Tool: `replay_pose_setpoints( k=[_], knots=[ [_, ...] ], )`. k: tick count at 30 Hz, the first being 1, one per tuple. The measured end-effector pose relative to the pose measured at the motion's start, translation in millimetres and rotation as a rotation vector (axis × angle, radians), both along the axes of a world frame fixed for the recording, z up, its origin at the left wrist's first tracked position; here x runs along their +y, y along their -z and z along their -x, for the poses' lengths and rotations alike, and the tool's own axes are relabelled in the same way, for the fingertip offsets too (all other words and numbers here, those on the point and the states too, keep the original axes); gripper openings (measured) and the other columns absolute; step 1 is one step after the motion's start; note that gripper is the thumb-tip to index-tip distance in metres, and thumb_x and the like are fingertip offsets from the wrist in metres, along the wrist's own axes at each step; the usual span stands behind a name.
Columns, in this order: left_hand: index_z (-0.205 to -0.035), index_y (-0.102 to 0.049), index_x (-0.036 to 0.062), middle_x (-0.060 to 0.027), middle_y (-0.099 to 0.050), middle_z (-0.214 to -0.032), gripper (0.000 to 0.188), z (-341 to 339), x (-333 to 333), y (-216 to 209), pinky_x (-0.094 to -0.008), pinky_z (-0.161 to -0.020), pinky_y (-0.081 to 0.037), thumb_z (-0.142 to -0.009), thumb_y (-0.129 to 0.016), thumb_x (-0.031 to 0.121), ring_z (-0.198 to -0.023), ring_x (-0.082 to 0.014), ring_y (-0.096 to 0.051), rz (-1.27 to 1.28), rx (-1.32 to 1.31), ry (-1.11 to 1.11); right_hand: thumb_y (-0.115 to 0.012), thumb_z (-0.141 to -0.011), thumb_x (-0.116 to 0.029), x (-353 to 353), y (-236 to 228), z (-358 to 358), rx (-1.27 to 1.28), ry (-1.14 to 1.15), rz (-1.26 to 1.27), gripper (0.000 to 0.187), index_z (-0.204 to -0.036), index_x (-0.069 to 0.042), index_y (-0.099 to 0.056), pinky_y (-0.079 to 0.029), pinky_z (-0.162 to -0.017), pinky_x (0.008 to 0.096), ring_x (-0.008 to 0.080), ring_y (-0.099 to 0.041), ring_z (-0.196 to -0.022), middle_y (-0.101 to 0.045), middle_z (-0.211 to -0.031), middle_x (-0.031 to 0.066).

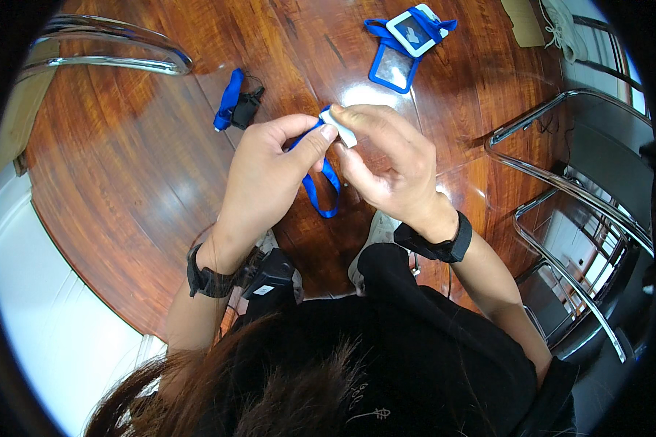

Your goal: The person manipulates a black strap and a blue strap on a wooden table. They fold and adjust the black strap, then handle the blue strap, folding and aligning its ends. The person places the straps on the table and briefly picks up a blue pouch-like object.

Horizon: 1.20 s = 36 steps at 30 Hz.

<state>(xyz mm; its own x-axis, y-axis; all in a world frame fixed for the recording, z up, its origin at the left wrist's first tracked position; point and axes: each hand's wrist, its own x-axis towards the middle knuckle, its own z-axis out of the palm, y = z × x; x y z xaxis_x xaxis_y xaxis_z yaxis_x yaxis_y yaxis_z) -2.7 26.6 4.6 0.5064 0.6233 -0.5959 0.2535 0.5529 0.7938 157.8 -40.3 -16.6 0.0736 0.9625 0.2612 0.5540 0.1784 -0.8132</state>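
Observation:
A small white plastic piece (344,134) sits between my two hands, at the end of a blue lanyard (330,205). My left hand (266,167) is closed in a pinch, its thumb tip at the white piece and the lanyard strap running through its fingers. With thumb and fingers, my right hand (393,160) grips the white piece from the other side. A loop of the strap hangs below the hands, over the floor. Beyond my left hand lie a folded blue strap (229,98) and a black object (246,108) whose kind I cannot make out.
On the glossy wooden floor (124,182) at the far right lie a white-framed badge holder (420,45) and a blue-framed badge holder (394,69). Chrome chair frames stand at the right (561,178) and far left (116,62). My shoes (375,231) are below my hands.

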Motion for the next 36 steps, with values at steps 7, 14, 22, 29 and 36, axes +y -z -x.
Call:
replay_pose_setpoints(
  k=[7,14,22,29,36],
  knots=[
    [-0.094,-0.067,-0.0015,0.0014,-0.054,-0.064,0.021,1.7,-0.6,4.1,-0.0212,-0.055,-0.04,-0.092,-0.058,0.018,-0.06,-0.0055,-0.05,0.016,-0.035,-0.011,-0.07,-0.082,-0.006,-1.9,-3.5,6.0,0.642,0.148,0.413,0.03,-0.111,-0.001,-0.063,-0.05,-0.072,0.0236,0.0102,-0.061,-0.079,-0.065,-0.092,0.0055],
    [-0.093,-0.065,-0.0016,-0.0012,-0.056,-0.063,0.021,-2.0,-7.4,9.5,-0.0249,-0.053,-0.04,-0.093,-0.056,0.017,-0.058,-0.0081,-0.051,-0.083,0.038,0.029,-0.07,-0.079,-0.002,1.2,-8.8,2.5,0.321,0.155,0.344,0.024,-0.103,-0.002,-0.066,-0.05,-0.068,0.0247,0.0135,-0.061,-0.079,-0.063,-0.087,0.0071],
    [-0.089,-0.058,-0.0037,-0.0138,-0.063,-0.069,0.022,-7.4,-16.6,5.9,-0.033,-0.056,-0.045,-0.094,-0.049,0.016,-0.062,-0.0249,-0.061,-0.21,0.095,0.131,-0.07,-0.072,0.003,-2.0,-1.0,7.6,-0.101,0.123,-0.043,0.023,-0.094,-0.003,-0.066,-0.051,-0.061,0.0293,0.0233,-0.061,-0.075,-0.058,-0.088,0.0099],
    [-0.091,-0.058,-0.0031,-0.0116,-0.063,-0.071,0.023,-4.5,-14.1,5.3,-0.0309,-0.058,-0.045,-0.095,-0.049,0.018,-0.064,-0.0205,-0.06,-0.114,-0.011,0.169,-0.07,-0.073,0.006,-5.9,1.2,5.9,-0.14,0.061,-0.064,0.022,-0.092,-0.003,-0.067,-0.052,-0.06,0.0282,0.0211,-0.063,-0.072,-0.059,-0.092,0.0098],
    [-0.088,-0.059,0.0,-0.0013,-0.056,-0.069,0.027,4.4,-10.8,4.9,-0.0251,-0.058,-0.04,-0.097,-0.049,0.023,-0.063,-0.008,-0.049,-0.05,-0.051,0.136,-0.066,-0.075,0.008,-6.2,0.1,5.3,0.11,-0.001,0.073,0.028,-0.1,-0.004,-0.07,-0.054,-0.07,0.0268,0.0203,-0.065,-0.082,-0.06,-0.102,0.0102]
  ],
)
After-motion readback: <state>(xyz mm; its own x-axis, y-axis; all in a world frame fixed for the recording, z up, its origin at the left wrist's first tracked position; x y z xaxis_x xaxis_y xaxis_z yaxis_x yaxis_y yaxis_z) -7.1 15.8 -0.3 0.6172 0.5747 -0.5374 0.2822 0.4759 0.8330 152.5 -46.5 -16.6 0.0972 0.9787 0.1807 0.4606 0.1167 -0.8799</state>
